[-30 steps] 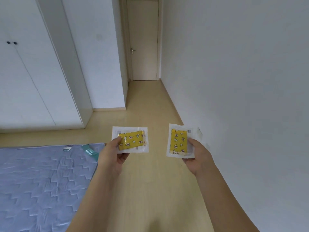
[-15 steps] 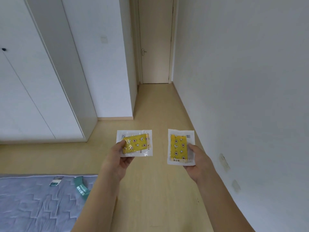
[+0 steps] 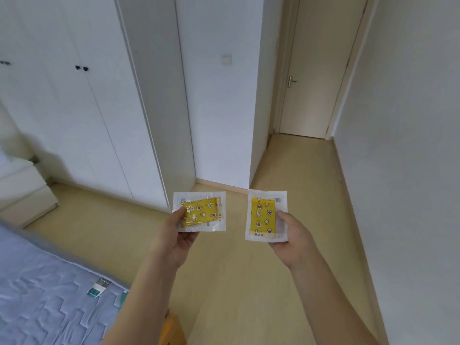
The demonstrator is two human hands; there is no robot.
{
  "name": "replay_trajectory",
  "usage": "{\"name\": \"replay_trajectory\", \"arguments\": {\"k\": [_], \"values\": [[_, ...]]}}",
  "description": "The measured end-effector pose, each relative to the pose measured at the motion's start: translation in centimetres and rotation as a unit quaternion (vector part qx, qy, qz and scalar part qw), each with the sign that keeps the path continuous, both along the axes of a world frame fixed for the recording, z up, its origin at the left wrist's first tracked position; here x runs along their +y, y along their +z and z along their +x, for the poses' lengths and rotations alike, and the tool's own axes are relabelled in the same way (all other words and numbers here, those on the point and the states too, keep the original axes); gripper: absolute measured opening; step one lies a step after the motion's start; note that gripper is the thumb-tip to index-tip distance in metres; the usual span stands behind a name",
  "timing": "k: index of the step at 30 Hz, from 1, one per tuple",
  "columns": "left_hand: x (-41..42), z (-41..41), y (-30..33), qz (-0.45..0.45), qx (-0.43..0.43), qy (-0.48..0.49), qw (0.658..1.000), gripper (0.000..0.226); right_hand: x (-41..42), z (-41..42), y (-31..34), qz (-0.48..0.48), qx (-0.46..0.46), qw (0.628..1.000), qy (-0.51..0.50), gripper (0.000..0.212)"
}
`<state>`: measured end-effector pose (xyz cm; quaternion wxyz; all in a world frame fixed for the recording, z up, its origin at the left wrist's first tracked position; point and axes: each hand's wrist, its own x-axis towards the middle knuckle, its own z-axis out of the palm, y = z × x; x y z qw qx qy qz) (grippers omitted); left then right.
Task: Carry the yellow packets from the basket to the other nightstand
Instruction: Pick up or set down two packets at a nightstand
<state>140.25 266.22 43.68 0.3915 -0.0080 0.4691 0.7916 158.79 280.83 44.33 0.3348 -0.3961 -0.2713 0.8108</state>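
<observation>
I hold two yellow packets out in front of me over the wooden floor. My left hand [image 3: 175,235] pinches the left yellow packet [image 3: 204,211], a clear sleeve with a yellow patterned pad lying sideways, thumb on its left edge. My right hand [image 3: 293,235] pinches the right yellow packet [image 3: 263,216], turned upright, thumb on its right edge. A white nightstand [image 3: 25,192] stands at the far left, blurred, beside the bed. No basket is in view.
A blue quilted mattress [image 3: 49,295] fills the lower left. White wardrobe doors [image 3: 74,108] line the wall behind the nightstand. A hallway with a closed door [image 3: 313,70] runs ahead on the right, along a white wall [image 3: 410,170].
The view has swung left: the door shifted right, the wardrobe and a white nightstand came into sight at left. Both hands keep their packets, held the same way.
</observation>
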Motion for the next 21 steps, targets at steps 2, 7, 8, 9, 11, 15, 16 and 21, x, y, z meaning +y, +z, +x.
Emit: {"name": "replay_trajectory", "arguments": {"k": [2, 7, 8, 9, 11, 15, 16, 21], "values": [[1.5, -3.9, -0.6, 0.018, -0.015, 0.051, 0.998, 0.026, 2.6, -4.6, -0.3, -0.009, 0.003, 0.999, 0.032, 0.014], [5.5, -14.2, -2.1, 0.044, -0.045, 0.154, 0.986, 0.027, 9.0, -17.3, -0.6, 0.008, 0.010, 0.995, 0.100, 0.020], [6.3, -16.4, -2.3, 0.050, -0.052, 0.167, 0.983, 0.027, 10.2, -19.9, -0.6, 0.012, 0.009, 0.993, 0.116, 0.018], [7.4, -19.1, -2.2, 0.053, -0.060, 0.178, 0.981, 0.027, 11.5, -22.9, -0.4, 0.011, 0.008, 0.991, 0.136, 0.016], [8.8, -22.7, -1.8, 0.053, -0.076, 0.197, 0.976, 0.025, 13.2, -26.9, 0.3, 0.011, 0.012, 0.987, 0.157, 0.015], [12.8, -31.9, -0.6, 0.072, -0.077, 0.232, 0.967, 0.024, 17.8, -37.1, 1.1, 0.028, 0.018, 0.980, 0.194, 0.020], [13.7, -33.8, -0.5, 0.070, -0.079, 0.241, 0.965, 0.024, 18.6, -39.5, 1.1, 0.029, 0.012, 0.979, 0.203, 0.020], [15.8, -43.4, -1.9, 0.043, -0.093, 0.281, 0.954, 0.023, 21.5, -51.6, -0.6, -0.001, -0.004, 0.968, 0.250, 0.017]]}}
